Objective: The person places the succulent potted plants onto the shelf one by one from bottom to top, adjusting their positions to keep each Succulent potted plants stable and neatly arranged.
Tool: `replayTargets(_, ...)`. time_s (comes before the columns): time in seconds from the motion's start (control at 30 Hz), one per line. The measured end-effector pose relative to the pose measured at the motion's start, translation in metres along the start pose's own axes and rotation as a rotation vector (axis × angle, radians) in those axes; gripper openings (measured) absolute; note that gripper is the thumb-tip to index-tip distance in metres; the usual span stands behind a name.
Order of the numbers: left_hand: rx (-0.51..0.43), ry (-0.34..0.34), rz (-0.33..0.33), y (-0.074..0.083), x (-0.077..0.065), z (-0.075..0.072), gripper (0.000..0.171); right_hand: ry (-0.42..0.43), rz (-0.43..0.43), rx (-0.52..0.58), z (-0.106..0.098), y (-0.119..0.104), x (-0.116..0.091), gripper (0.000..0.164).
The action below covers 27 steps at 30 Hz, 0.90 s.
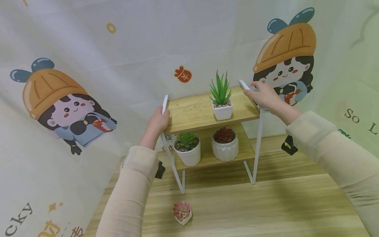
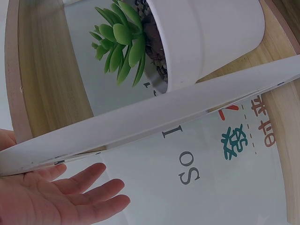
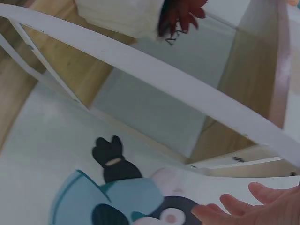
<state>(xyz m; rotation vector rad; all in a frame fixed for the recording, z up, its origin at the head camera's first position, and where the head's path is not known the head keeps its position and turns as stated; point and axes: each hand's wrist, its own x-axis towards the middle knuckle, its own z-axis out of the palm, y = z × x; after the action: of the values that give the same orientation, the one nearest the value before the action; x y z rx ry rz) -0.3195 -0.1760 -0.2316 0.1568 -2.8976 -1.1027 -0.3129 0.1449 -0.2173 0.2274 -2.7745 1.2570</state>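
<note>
A two-tier wooden shelf (image 1: 189,110) with a white metal frame stands against the backdrop. My left hand (image 1: 158,122) holds its left end at the top; in the left wrist view, the white frame bar (image 2: 140,115) passes between thumb and fingers, several of them stretched out. At the opposite end, my right hand (image 1: 264,95) holds the upper rail, thumb over the board. A spiky green potted plant (image 1: 221,98) stands on the top board. Below sit a green succulent in a round white pot (image 1: 189,153) and a dark red succulent in a ribbed white pot (image 1: 225,146).
A small pink succulent (image 1: 182,212) in a white pot stands on the wooden table (image 1: 237,210), in front of the shelf's left leg. A white cloth (image 1: 133,42) printed with cartoon figures hangs behind and to the left.
</note>
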Motion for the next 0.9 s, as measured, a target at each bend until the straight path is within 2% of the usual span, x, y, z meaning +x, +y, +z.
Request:
replayTargets(0.17,0.010,-0.007,-0.005,0.000,0.000,0.002,0.055,-0.136,0.110,0.140,0.006,0.017,0.008,0.063)
replayTargets(0.33,-0.004,-0.003,0.001,-0.001,0.001,0.002,0.055,-0.210,0.183,0.268,0.010,0.023,0.011,0.059)
replayTargets(0.57,-0.008,0.017,0.016,-0.004,0.000,-0.001,0.056,-0.247,0.204,0.361,0.014,0.020,0.011,0.058)
replayTargets(0.67,-0.040,0.038,0.002,-0.006,-0.001,-0.001,0.059,-0.243,0.198,0.370,0.016,0.020,0.012,0.058)
replayTargets(0.77,-0.103,0.088,0.002,-0.009,-0.002,0.001,0.060,-0.235,0.188,0.370,0.016,0.021,0.012,0.057)
replayTargets(0.83,-0.150,0.123,0.027,-0.012,-0.004,0.002,0.060,-0.228,0.183,0.365,0.016,0.022,0.011,0.056)
replayTargets(0.9,-0.200,0.153,0.082,-0.017,-0.008,0.004,0.059,-0.222,0.179,0.359,0.016,0.022,0.011,0.056)
